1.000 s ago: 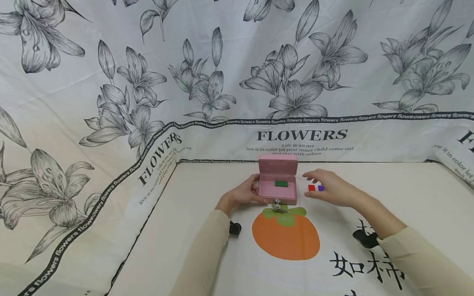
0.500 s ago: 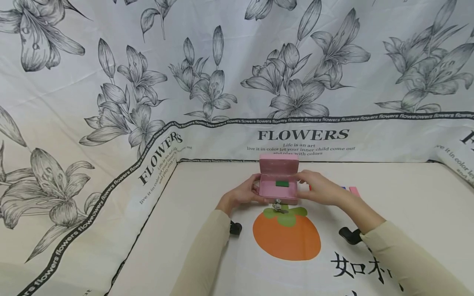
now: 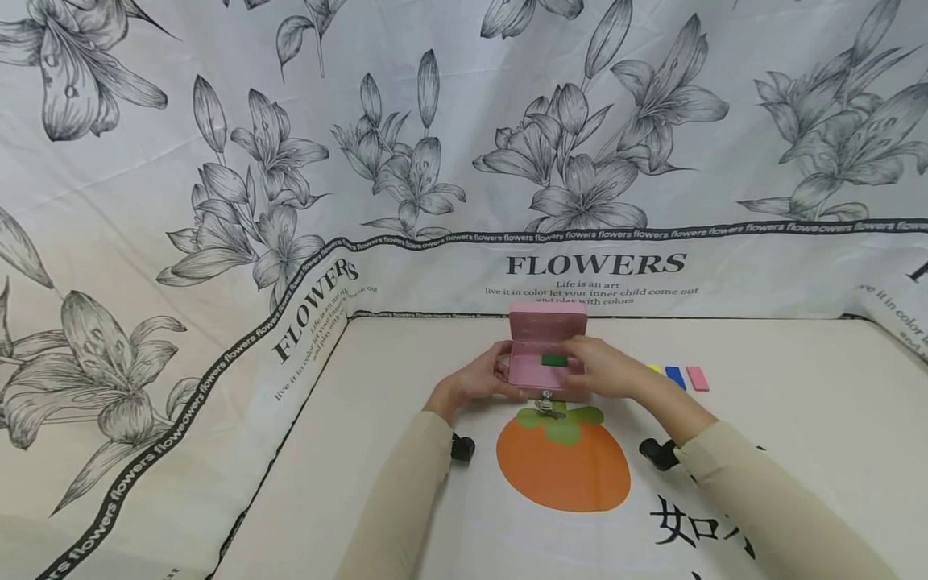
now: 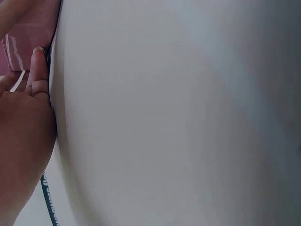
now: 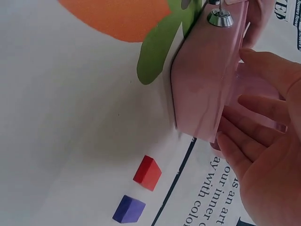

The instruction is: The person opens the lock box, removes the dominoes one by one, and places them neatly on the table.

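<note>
A pink metal box (image 3: pixel 548 324) stands on the table with its lid raised. My left hand (image 3: pixel 474 380) grips its left side, the thumb along the front and the fingers at the side. Inside lies a green block (image 3: pixel 554 361). My right hand (image 3: pixel 609 369) reaches over the box's right wall, thumb and fingers apart near the block's right end; contact cannot be made out. In the right wrist view, that hand's fingers (image 5: pixel 263 106) extend into the box opening. A silver lock (image 3: pixel 545 401) with a key sits on the box front.
Red (image 5: pixel 148 173) and purple (image 5: pixel 129 209) blocks lie right of the box, hidden by my right hand in the head view. Yellow (image 3: pixel 656 369), blue (image 3: pixel 675 378) and pink (image 3: pixel 698 379) blocks lie farther right. A printed curtain (image 3: pixel 406 278) rises behind the table.
My right hand has moved left from around the red and purple blocks to over the box, uncovering the yellow, blue and pink blocks. My left hand and the box stay put.
</note>
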`<state>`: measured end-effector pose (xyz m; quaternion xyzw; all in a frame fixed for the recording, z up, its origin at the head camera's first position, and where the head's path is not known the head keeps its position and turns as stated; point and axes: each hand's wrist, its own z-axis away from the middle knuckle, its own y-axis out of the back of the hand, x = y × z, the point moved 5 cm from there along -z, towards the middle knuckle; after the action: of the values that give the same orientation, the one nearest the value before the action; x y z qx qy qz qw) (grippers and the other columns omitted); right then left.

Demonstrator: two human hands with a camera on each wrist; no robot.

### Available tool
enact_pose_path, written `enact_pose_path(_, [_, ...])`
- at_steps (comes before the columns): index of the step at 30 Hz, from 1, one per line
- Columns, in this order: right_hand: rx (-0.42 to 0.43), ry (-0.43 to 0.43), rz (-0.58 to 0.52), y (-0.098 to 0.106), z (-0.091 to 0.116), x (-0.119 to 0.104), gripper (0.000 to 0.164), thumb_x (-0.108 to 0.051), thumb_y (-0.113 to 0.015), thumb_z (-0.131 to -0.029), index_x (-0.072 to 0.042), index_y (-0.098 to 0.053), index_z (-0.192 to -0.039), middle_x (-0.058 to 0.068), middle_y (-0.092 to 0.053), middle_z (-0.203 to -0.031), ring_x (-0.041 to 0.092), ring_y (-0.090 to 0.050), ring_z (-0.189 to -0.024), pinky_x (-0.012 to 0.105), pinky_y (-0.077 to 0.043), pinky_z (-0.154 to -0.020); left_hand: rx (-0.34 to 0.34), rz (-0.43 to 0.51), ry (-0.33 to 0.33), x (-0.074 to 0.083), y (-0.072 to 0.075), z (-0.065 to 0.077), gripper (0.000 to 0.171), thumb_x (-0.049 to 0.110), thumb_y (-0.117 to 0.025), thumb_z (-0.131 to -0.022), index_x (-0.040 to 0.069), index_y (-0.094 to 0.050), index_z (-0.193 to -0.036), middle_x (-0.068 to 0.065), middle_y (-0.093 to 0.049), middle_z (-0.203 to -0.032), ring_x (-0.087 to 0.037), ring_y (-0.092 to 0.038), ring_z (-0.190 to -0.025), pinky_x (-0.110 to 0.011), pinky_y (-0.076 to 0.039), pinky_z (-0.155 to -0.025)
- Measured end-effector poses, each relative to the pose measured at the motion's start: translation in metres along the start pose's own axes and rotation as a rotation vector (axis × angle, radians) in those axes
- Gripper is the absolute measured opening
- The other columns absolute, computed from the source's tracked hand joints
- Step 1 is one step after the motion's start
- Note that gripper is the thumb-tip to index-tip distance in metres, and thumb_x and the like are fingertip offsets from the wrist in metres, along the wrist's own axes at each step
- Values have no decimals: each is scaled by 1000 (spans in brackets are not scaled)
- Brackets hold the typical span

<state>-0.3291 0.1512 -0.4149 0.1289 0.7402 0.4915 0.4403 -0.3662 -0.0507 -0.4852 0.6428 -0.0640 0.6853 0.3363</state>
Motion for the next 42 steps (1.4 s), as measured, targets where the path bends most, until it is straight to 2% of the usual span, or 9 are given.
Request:
enact_pose_path(2, [-8, -1, 28, -1, -3, 0, 40, -3, -67, -94, 7, -60, -132, 20, -67, -114, 34, -61, -97, 47, -52, -87, 1, -5, -2, 1, 0, 0, 103, 10, -90, -78, 18, -28, -159, -9, -62, -110, -19, -59, -96, -33, -46, -94])
enact_pose_path(5, [-21, -4, 71, -4, -9, 0, 31, -4, -66, -94, 8, -63, -123, 15, -65, -99, 27, -56, -83, 39, -47, -75, 5, -8, -3, 3, 0, 1, 102, 9, -90, -78, 18, -28, -159, -9, -62, -109, -19, -59, -96, -32, -46, -93])
enact_pose_path(10, [-39, -24, 120, -8, -16, 2, 24, -4, -66, -93, 8, -65, -114, 12, -62, -93, 20, -51, -78, 36, -43, -71, 6, 2, -1, 3, 0, 0, 102, 9, -90, -78, 18, -28, -159, -8, -62, -107, -18, -58, -94, -31, -46, -91])
enact_pose_path(15, [-44, -32, 156, -14, -20, 5, 24, -6, -66, -93, 6, -65, -114, 11, -60, -93, 20, -49, -77, 37, -41, -70, 0, 8, -4, 1, 0, 0, 102, 7, -89, -78, 17, -28, -159, -9, -62, -105, -18, -59, -92, -30, -47, -89])
enact_pose_path(22, [-46, -41, 180, -17, -22, 3, 31, -8, -67, -94, 5, -63, -122, 12, -63, -96, 21, -51, -80, 39, -43, -73, -4, 17, -13, 3, -2, 2, 99, 4, -87, -80, 15, -28, -159, -11, -64, -104, -19, -61, -89, -29, -48, -87])
enact_pose_path(29, [-56, -56, 183, -18, -24, 2, 29, -13, -68, -96, 3, -63, -120, 12, -63, -99, 21, -52, -83, 39, -44, -74, -7, 12, -21, 2, -2, 1, 100, 3, -86, -81, 15, -26, -159, -12, -64, -104, -18, -62, -89, -28, -48, -86])
enact_pose_path(42, [-65, -34, 148, -22, -30, 6, 35, -11, -70, -93, 9, -61, -121, 16, -64, -101, 23, -53, -87, 40, -45, -77, -1, 4, -21, 0, -2, 0, 98, 6, -87, -80, 17, -28, -158, -12, -65, -106, -18, -62, -89, -28, -48, -87])
